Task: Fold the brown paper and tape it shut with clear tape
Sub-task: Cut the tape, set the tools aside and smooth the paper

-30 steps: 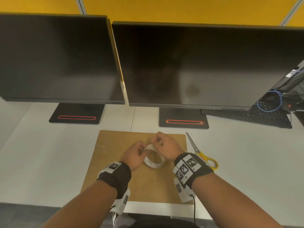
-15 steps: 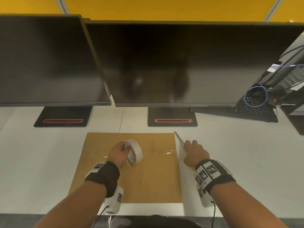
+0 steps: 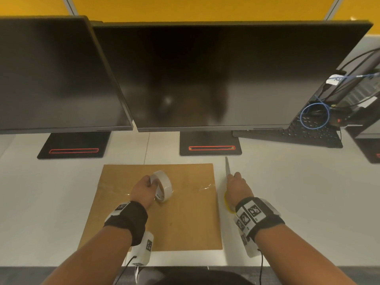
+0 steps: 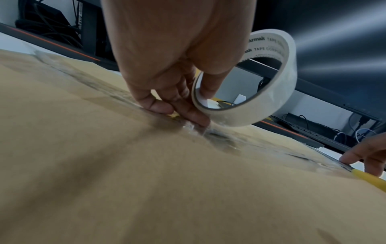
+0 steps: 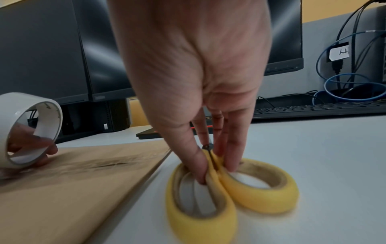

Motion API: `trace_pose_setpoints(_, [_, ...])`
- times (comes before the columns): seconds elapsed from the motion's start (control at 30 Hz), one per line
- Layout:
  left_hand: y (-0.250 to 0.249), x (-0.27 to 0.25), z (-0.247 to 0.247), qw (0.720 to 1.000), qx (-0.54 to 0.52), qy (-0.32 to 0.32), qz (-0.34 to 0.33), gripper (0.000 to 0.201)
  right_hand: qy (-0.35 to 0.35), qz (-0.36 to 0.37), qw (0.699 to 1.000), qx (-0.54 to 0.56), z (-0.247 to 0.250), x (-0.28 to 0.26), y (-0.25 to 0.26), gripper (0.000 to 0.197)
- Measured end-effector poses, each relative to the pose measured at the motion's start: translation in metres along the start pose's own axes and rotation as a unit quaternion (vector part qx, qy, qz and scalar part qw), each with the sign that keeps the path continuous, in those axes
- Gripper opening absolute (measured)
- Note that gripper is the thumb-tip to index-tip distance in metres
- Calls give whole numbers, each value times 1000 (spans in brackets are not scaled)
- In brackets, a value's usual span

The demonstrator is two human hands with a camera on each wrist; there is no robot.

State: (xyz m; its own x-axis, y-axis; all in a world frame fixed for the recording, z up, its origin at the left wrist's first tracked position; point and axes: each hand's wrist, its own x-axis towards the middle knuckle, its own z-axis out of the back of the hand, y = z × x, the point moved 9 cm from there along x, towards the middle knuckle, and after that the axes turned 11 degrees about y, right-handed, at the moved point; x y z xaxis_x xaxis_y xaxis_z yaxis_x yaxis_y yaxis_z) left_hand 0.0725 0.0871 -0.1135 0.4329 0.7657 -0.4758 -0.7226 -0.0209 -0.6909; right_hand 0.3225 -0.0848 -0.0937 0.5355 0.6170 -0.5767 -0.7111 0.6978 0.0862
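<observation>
The brown paper [image 3: 164, 219] lies flat on the white desk. My left hand [image 3: 148, 183] grips the roll of clear tape [image 3: 162, 186] just above the paper, thumb inside the ring [image 4: 271, 79], while its other fingertips [image 4: 163, 108] press on the paper [image 4: 146, 181]. A shiny strip of tape [image 3: 198, 187] runs from the roll to the paper's right edge. Right of the paper, my right hand [image 3: 236, 185] pinches the yellow-handled scissors [image 5: 240, 194] at the handles. Their blade [image 3: 227, 166] points away from me, lying on the desk.
Two dark monitors [image 3: 205, 79] on black stands [image 3: 209, 144] stand just behind the paper. A black keyboard [image 3: 298, 134] and blue cables [image 3: 314, 116] sit at the back right. The desk's front edge [image 3: 185, 264] runs close below the paper.
My right hand let go of the tape roll and moved right onto the scissors. My left hand kept the roll, and a strip of tape now lies stretched across the paper.
</observation>
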Motion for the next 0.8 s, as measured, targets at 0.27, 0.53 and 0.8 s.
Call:
trace_pose_setpoints(0.27, [-3,0,5,1000,-15,10,-1,23,20,-45,999,0,-1,-5,-4,40])
trace_pose_setpoints(0.53, [-4,4,19,1000,-14,11,-18,37,-23,136,981,140,19,-6,25,44])
trace_pose_setpoints(0.8, [21,15,25,999,-28,25,37,43,84,239,967,28,-18,-28,56,34])
